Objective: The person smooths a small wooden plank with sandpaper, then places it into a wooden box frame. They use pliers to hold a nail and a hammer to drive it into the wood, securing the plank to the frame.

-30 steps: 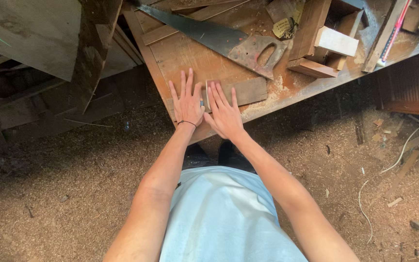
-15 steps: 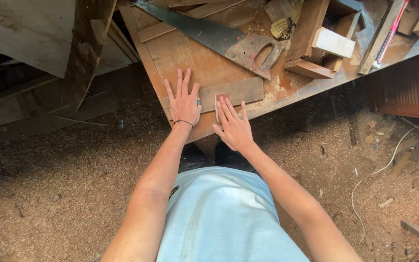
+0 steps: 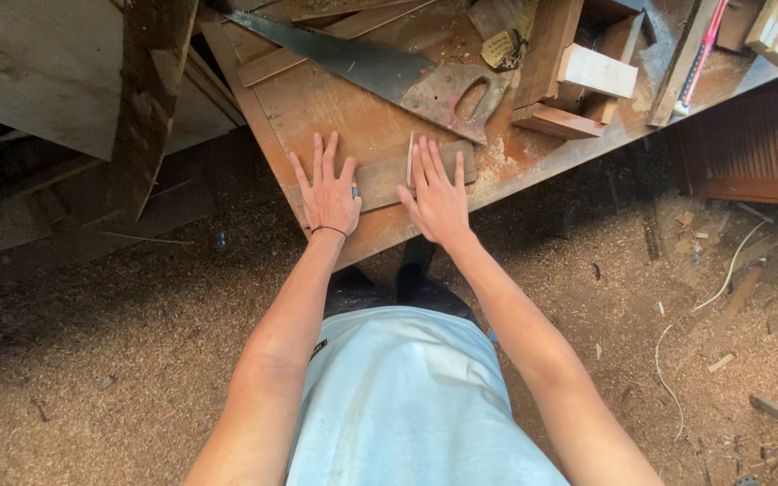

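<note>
My left hand (image 3: 328, 189) lies flat, fingers spread, on the brown wooden workbench (image 3: 317, 99), with a ring on one finger and a dark band at the wrist. My right hand (image 3: 436, 193) rests flat on a small flat wooden board (image 3: 380, 180) near the bench's front edge. The board runs between both hands; the left hand's thumb side touches its left end. Neither hand grips anything.
A hand saw (image 3: 380, 72) with a worn metal handle lies diagonally behind the hands. Wood blocks (image 3: 587, 72) and offcuts are piled at the back right, beside a red-handled tool (image 3: 700, 54). Old planks (image 3: 65, 81) stand left. Sawdust covers the floor (image 3: 92, 360).
My hands have moved apart: the right hand slid right onto the small board, the left stayed flat. The camera view shifted slightly.
</note>
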